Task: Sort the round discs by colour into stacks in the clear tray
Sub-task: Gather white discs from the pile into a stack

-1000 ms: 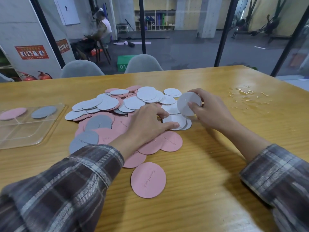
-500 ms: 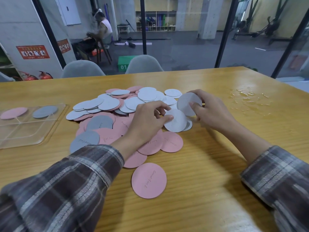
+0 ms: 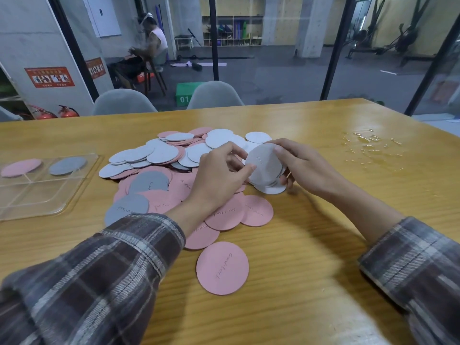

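Head view, white-gathering step: left grip point(image 3: 219, 175) and right grip point(image 3: 303, 168) hold white discs point(image 3: 263, 168), centre; next, probably carry them to clear tray point(image 3: 37, 192), left.

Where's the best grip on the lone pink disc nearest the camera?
Likely the rim, near-right side: the lone pink disc lies flat and thin on the table, bare wood there, while its far-left edge nears the pile. Lift an edge with a fingertip, then pinch.
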`<state>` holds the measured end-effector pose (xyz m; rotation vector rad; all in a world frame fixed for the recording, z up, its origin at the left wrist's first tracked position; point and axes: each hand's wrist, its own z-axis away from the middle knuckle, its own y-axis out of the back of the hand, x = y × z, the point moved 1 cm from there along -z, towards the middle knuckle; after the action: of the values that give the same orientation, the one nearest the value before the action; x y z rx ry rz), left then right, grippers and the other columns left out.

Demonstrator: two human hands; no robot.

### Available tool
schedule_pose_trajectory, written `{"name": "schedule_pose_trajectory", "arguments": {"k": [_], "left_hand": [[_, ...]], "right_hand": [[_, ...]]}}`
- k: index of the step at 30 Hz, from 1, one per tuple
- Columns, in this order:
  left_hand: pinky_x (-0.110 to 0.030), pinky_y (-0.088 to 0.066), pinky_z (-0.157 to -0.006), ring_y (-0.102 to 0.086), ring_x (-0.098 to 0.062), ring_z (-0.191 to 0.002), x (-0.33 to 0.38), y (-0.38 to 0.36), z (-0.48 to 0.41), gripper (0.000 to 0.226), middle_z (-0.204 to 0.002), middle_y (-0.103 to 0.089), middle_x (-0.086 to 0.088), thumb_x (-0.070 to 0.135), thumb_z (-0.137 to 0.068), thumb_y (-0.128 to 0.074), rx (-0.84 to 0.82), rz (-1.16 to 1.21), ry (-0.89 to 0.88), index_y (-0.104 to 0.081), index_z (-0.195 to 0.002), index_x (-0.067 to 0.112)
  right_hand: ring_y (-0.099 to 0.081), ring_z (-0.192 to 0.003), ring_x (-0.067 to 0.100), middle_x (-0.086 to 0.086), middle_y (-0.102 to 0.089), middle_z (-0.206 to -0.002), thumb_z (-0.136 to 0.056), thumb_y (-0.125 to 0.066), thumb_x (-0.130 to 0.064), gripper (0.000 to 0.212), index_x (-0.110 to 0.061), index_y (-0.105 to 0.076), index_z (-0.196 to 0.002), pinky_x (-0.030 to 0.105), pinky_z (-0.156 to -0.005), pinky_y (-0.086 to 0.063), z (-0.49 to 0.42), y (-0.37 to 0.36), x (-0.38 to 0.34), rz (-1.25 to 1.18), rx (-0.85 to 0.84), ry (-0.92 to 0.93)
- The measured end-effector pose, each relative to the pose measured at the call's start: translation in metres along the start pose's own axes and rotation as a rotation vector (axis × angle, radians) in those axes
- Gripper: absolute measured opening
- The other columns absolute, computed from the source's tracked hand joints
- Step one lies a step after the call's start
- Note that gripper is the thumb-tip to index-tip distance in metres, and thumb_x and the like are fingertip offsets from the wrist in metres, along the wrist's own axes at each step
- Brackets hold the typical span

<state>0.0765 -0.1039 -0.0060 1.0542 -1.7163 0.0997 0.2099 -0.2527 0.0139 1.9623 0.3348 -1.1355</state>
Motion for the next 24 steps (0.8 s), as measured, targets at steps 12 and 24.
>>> {"name": "schedule_pose_trajectory", "arguments": {"k": [12,24], "left_hand": [[-0.041,-0.057,-0.080,-0.065,-0.010,-0.087,-0.012,-0.010,-0.002,0.021,-0.091,-0.068,0.012,0.043,-0.085,-0.078,-0.147,-0.316,-0.110,-0.074,-0.091,0.023],[-0.047,-0.053,-0.087,-0.060,-0.012,-0.086,-0.007,-0.009,-0.001,0.028,-0.089,-0.064,0.011,0.058,-0.082,-0.071,-0.183,-0.417,-0.149,-0.061,-0.080,0.032]], "right_hand": [[-0.060,-0.079,0.014,-0.009,-0.066,-0.106,-0.100,-0.058,-0.025,0.028,-0.025,-0.061,-0.128,0.020,-0.066,-0.044,-0.003,0.012,0.010,0.255,0.155,0.051],[-0.062,-0.095,0.022,-0.007,-0.068,-0.111,-0.100,-0.056,-0.023,0.028,-0.022,-0.061,-0.128,0.036,-0.081,-0.049,-0.003,0.014,0.011,0.301,0.152,0.011]]}}
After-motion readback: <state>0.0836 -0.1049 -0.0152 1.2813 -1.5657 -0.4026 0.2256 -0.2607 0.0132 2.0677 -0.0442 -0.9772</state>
